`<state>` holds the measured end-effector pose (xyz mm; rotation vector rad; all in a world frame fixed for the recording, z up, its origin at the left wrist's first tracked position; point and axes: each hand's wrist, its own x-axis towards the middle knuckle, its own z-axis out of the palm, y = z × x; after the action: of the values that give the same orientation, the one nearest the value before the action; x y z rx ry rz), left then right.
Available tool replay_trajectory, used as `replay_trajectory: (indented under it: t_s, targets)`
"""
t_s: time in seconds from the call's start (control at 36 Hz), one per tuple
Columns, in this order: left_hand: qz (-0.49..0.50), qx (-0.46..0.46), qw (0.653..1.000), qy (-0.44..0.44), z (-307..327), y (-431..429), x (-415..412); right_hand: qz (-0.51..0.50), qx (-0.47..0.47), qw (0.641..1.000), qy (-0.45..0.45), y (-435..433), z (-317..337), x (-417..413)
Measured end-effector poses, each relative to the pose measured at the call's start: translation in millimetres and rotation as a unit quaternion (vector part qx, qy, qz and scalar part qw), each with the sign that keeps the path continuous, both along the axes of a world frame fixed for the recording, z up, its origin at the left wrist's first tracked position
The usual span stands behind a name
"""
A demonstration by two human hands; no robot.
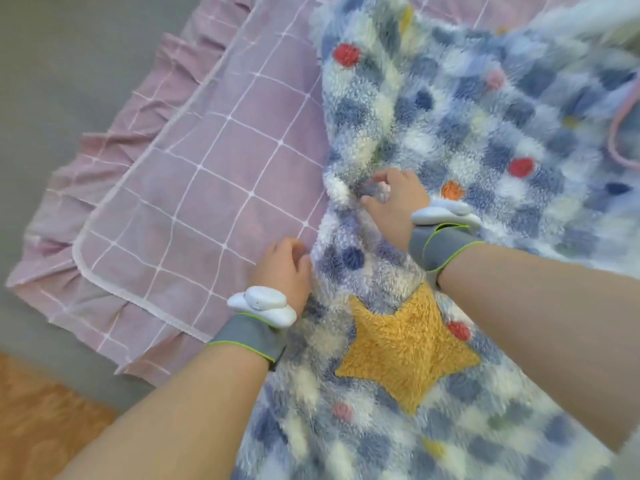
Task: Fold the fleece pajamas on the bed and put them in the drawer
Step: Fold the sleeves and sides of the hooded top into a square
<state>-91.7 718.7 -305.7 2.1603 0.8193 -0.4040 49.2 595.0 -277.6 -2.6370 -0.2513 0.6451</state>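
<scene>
The fleece pajamas (478, 126), blue and white checked with coloured dots and a yellow star patch (405, 344), lie spread over the right side of the bed. My left hand (285, 268) grips the garment's left edge where it meets the sheet, fingers curled into the fleece. Further up, my right hand (394, 199) pinches a bunched fold of the fleece. Both wrists wear grey bands with white devices.
The bed carries a pink checked sheet (214, 174) with a ruffled skirt hanging at its left edge. Grey floor (69, 64) lies beyond the bed, and an orange wooden floor (41, 420) shows at the lower left. No drawer is in view.
</scene>
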Motion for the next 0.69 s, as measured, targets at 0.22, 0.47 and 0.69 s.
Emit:
replay_trajectory:
  t_s: [0.22,0.47,0.69]
  targets:
    - [0.078,-0.172,0.981,0.040,10,2,104,0.060,-0.123,0.988,0.074,-13,-3,38]
    - [0.298,-0.521,0.797,-0.068,23,12,199,0.040,-0.074,0.996,0.035,4,-25,60]
    - [0.441,-0.476,0.750,-0.128,17,74,201,0.046,-0.045,0.997,0.048,32,8,86]
